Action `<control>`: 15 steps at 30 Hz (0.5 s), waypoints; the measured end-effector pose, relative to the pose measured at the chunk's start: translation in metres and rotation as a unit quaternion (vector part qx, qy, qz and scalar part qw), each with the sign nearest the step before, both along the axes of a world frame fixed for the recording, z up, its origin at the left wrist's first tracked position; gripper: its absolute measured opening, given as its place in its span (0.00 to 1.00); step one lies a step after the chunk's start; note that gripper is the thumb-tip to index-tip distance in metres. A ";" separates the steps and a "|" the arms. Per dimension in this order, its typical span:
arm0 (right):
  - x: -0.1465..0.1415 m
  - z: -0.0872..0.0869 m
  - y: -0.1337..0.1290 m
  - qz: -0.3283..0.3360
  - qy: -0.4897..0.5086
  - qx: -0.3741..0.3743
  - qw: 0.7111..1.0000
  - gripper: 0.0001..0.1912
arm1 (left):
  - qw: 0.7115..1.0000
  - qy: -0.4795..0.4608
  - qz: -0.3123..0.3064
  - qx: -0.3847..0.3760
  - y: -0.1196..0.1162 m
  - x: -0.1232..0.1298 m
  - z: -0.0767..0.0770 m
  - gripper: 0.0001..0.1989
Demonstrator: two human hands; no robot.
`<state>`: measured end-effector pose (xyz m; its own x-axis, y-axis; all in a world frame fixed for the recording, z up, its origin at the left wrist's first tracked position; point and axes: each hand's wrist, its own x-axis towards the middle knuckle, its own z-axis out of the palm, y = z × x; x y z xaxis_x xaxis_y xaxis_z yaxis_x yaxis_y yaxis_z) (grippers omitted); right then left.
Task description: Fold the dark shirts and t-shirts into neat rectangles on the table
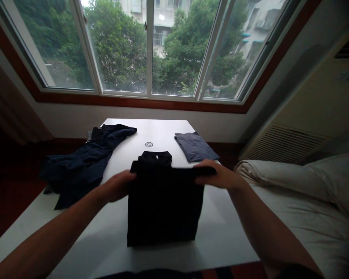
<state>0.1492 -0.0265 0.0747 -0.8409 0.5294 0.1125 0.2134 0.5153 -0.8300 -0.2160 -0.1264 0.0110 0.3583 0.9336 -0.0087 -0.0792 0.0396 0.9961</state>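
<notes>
A black shirt stands before me in a narrow, folded panel, its lower part raised off the white table. Its collar, with a small pale label, lies flat on the tabletop just behind the lifted edge. My left hand is closed on the upper left corner of the cloth. At the upper right corner, my right hand pinches the same edge, with a bit of cloth sticking out past the fingers. The fingertips of both hands are partly hidden by the fabric.
The white table carries dark navy clothes heaped at the left, partly hanging over its edge. A folded grey garment lies at the back right, and a round dark emblem marks the tabletop. Pale bedding borders the right side.
</notes>
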 end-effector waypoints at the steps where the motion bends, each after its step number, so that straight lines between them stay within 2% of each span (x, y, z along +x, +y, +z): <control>1: -0.009 -0.011 0.023 -0.060 0.028 0.011 0.998 0.20 | 0.998 -0.007 0.065 0.000 0.025 -0.003 -0.003 0.24; 4: -0.050 -0.056 0.088 -0.200 0.086 0.018 0.976 0.19 | 0.974 0.022 0.227 0.005 0.096 -0.007 -0.016 0.23; 5: -0.066 -0.073 0.104 -0.241 0.083 0.008 0.967 0.18 | 0.963 0.056 0.262 0.007 0.115 -0.007 -0.023 0.22; 7: -0.094 -0.106 0.125 -0.303 0.064 -0.031 0.950 0.16 | 0.939 0.187 0.288 -0.021 0.142 -0.007 -0.043 0.19; 9: -0.112 -0.133 0.135 -0.348 0.019 -0.033 0.937 0.17 | 0.909 0.293 0.293 -0.045 0.155 -0.010 -0.064 0.17; 11: -0.120 -0.152 0.139 -0.388 -0.024 0.000 0.922 0.21 | 0.892 0.336 0.299 -0.044 0.160 -0.015 -0.082 0.19; 15: -0.121 -0.165 0.151 -0.410 -0.042 0.100 0.906 0.25 | 0.847 0.409 0.337 0.044 0.164 -0.023 -0.104 0.22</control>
<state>0.0287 0.1241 -0.0903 -0.1852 0.9558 0.2284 0.6507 0.2935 -0.7003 -0.2393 0.0378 -0.0930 -0.3486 0.9335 0.0842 0.6631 0.1822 0.7260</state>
